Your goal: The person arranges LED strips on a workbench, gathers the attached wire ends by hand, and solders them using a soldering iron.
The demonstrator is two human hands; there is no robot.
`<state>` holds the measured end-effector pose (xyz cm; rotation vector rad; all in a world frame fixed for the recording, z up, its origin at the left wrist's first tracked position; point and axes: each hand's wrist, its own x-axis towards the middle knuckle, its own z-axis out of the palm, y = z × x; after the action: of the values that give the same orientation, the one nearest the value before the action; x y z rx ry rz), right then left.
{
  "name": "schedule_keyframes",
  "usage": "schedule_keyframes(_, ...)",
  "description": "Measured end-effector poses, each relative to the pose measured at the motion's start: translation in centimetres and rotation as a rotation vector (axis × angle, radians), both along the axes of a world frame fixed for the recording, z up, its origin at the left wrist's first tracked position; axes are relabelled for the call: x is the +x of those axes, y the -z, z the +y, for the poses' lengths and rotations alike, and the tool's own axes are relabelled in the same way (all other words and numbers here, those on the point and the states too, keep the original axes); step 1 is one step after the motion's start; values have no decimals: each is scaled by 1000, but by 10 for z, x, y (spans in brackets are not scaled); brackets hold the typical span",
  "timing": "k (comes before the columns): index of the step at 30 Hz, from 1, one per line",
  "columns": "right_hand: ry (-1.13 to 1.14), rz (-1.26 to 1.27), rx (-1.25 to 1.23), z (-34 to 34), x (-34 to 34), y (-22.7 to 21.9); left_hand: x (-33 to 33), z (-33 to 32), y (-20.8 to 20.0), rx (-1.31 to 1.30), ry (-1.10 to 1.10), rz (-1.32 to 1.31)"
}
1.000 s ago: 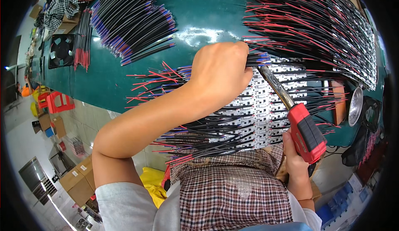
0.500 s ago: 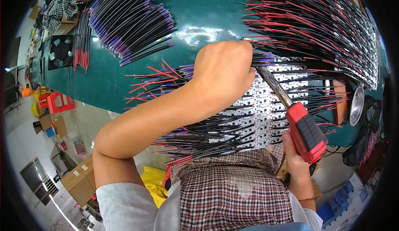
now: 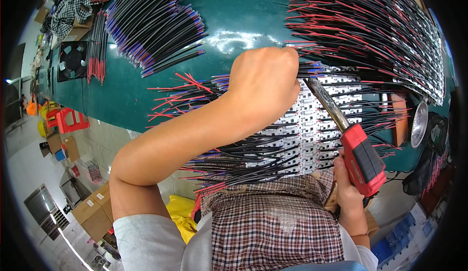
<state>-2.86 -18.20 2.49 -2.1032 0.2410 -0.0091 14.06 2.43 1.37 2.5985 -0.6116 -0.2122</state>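
My left hand is closed around a bundle of thin black wires with blue ends, which stick out on both sides of the fist. Below and beside it lies a panel of white circuit boards with small black parts; black wires with red tips fan out from its left and right edges. My right hand grips a soldering iron with a red and black handle. Its metal shaft slants up left, and the tip is close to the wire ends by my left fist. Whether it touches them I cannot tell.
Finished-looking boards with many red-tipped black wires cover the back right. A pile of blue-ended black wires lies back left, near a black fan. On the right are an orange block and a round metal dish.
The soldering iron has shifted slightly right and down with my right hand. My left fist has moved a touch to the right, still around the wires.
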Motion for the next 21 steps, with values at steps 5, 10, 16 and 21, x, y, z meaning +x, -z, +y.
schedule_keyframes(5, -17, -34, 17, 0, 1, 0, 1, -1, 0, -3, -3, 5)
schedule_keyframes(10, -72, -92, -48, -1, 4, 0, 5, 3, 2, -26, -6, 15)
schedule_keyframes(16, -82, -30, -54, 0, 4, -4, 7, 4, 1, -37, -2, 38)
schedule_keyframes(21, -97, -72, -95, -1, 3, -3, 1, 1, 2, -37, 17, 21)
